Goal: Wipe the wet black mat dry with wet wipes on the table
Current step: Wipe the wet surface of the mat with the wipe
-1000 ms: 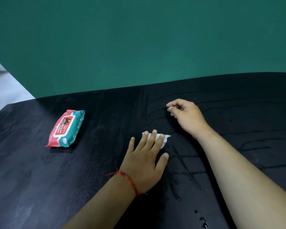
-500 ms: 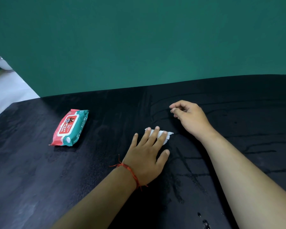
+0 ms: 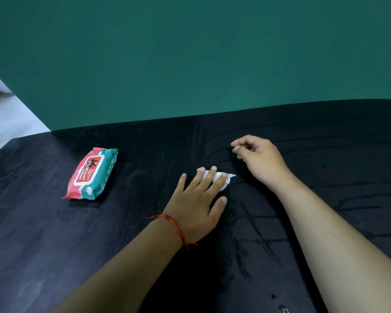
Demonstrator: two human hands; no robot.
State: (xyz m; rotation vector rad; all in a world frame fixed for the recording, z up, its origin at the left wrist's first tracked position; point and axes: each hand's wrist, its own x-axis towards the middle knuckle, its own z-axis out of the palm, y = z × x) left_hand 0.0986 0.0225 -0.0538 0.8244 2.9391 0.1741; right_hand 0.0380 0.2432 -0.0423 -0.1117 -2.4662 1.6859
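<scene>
The left hand (image 3: 196,204) is lying flat on the black mat (image 3: 54,245), its 4 fingers straight and spread, pressing a white wipe (image 3: 230,176) down near the mat's middle. The fingers are covering most of the wipe, so only its far corners and right edge are showing. A red string bracelet (image 3: 175,225) is circling the left wrist. The right hand (image 3: 260,161) is resting just beyond and to the right of the wipe, apart from it, fingers loosely curled with the thumb near the forefinger; nothing is showing in it. A red and teal pack of wipes (image 3: 92,173) is lying well to the left. Streaks and a few droplets (image 3: 278,301) are glinting on the mat's right half, hard to trace against the black. The picture's edges are cutting off both forearms and the mat.
</scene>
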